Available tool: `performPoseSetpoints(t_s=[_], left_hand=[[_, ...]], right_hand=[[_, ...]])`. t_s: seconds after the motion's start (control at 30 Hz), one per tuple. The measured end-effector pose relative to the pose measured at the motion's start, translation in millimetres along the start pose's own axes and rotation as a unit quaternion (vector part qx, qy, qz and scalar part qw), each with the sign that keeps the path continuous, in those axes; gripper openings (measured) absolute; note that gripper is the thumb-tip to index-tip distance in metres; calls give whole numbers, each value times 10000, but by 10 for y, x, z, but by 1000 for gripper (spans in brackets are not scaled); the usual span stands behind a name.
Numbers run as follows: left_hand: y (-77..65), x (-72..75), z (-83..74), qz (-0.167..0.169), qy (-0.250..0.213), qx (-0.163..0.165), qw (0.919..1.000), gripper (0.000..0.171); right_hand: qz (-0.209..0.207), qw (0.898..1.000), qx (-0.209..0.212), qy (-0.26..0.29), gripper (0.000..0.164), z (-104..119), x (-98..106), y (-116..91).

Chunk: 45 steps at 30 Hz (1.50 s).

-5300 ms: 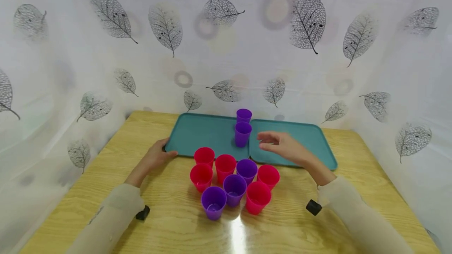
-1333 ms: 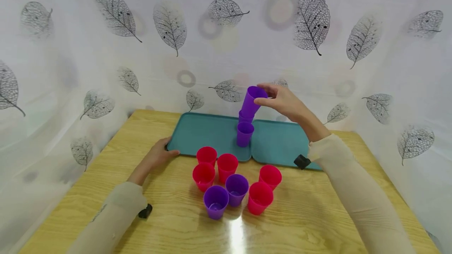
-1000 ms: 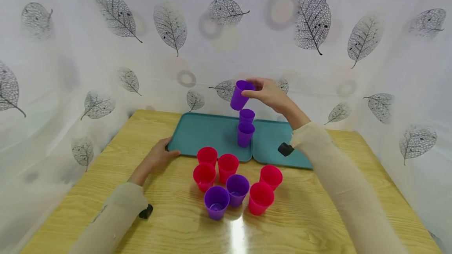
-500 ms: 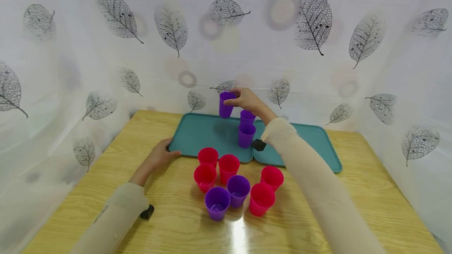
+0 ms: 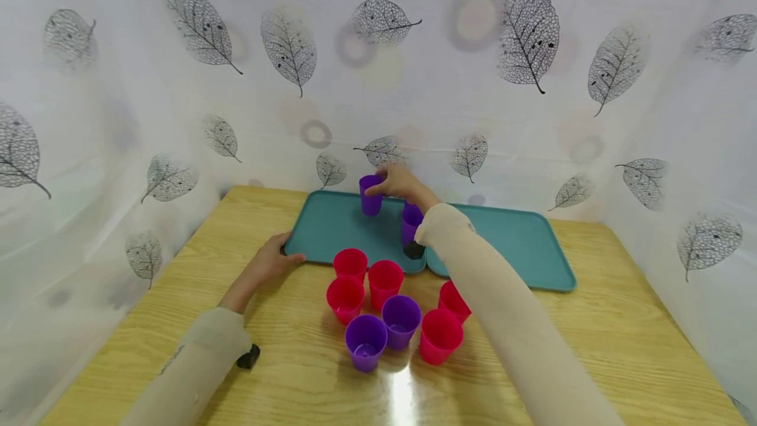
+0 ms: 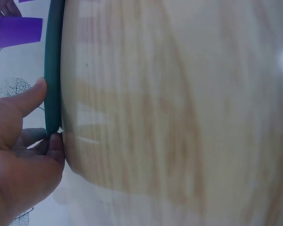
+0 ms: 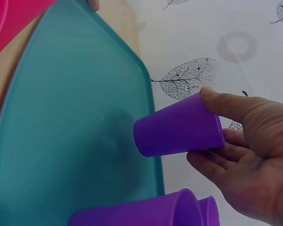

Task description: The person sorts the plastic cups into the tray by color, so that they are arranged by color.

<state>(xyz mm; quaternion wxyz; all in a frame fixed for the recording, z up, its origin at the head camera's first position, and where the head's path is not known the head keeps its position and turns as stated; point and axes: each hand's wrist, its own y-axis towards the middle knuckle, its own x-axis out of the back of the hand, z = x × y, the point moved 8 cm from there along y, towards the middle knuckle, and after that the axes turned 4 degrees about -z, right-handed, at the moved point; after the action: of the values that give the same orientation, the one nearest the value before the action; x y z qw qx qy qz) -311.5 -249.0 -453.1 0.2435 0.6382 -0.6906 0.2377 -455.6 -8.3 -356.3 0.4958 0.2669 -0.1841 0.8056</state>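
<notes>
My right hand [image 5: 399,183] holds a purple cup [image 5: 370,196] by its rim, thumb on one side and fingers on the other. In the right wrist view that purple cup [image 7: 179,127] appears a little above the left teal tray [image 7: 70,108], near its back edge. Two more purple cups [image 5: 411,222] stand at this tray's right end, partly hidden by the right arm. My left hand [image 5: 269,261] pinches the left tray [image 5: 331,235] at its front left corner. The left wrist view shows the thumb on the tray rim [image 6: 53,61] and the other fingers tucked beneath.
Several red cups [image 5: 386,284] and two purple cups [image 5: 366,344] stand upright on the wooden table [image 5: 284,373] in front of the trays. A second teal tray [image 5: 520,242] adjoins on the right. A leaf-print curtain [image 5: 331,104] hangs behind.
My right hand, empty earlier, has taken a purple cup from the table group. It carried it over the two tray cups, then left and down toward the left tray. The left hand stays put.
</notes>
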Motion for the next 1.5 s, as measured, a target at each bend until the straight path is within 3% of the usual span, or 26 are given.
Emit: performPoseSetpoints(t_s=[0.5,0.77,0.87,1.0,1.27,1.5], left_hand=[[-2,-3,25,-33,78,148,9999,75],[14,-24,39,-28,139,234,9996,76],[13,-23,46,-19,113,244,9996,76],[15,-22,42,-5,77,167,9998,76],[-2,-16,49,12,77,146,9999,76],[-15,-15,42,53,-55,145,9999,75]], right_hand=[[197,9991,95,-373,69,-80,-151,3],[183,9973,180,-683,76,-62,-111,-21],[131,9989,187,-404,75,-40,-24,-55],[94,9987,303,390,72,6,134,-123],[123,9847,757,1562,64,74,448,-325],[137,9807,945,1707,64,137,639,-681]])
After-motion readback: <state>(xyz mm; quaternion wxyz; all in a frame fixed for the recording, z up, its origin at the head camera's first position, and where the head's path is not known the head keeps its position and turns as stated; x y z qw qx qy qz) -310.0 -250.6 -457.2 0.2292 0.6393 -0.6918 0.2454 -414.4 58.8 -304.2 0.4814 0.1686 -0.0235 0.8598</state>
